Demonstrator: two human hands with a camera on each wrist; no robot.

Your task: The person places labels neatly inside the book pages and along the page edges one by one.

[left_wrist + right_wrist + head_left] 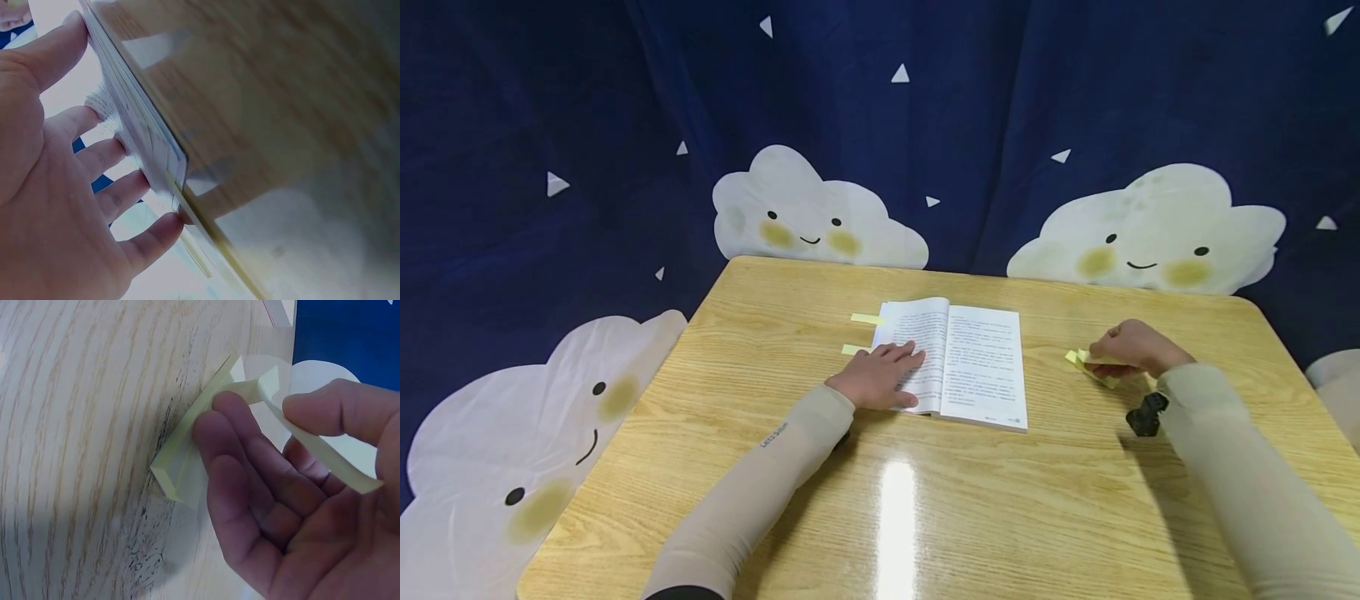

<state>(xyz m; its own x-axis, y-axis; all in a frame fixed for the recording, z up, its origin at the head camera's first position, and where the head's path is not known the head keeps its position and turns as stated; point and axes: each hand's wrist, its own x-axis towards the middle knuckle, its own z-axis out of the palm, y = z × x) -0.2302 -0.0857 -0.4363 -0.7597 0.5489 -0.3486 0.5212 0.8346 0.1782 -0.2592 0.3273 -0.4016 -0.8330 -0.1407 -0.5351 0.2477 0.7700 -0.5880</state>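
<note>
An open book [985, 358] lies on the wooden table, printed pages facing up. My left hand [876, 379] rests on its left page with the fingers spread. In the left wrist view the fingertips touch the page near the book's edge [140, 109]. Two yellow sticky strips [867, 318] stick out from that page's left side, the lower one close to my fingers. To the right of the book, my right hand [1131, 346] pinches a yellow sticky strip [322, 450] by the thumb. Its other fingertips touch a folded yellow sticky-note piece [181, 437] at the table.
The wooden table [1000, 500] reaches back to a dark blue curtain [955, 125] printed with white clouds. A black wrist camera [1145, 415] hangs under the right sleeve, just above the tabletop. The table's left edge slants beside a large printed cloud [512, 433].
</note>
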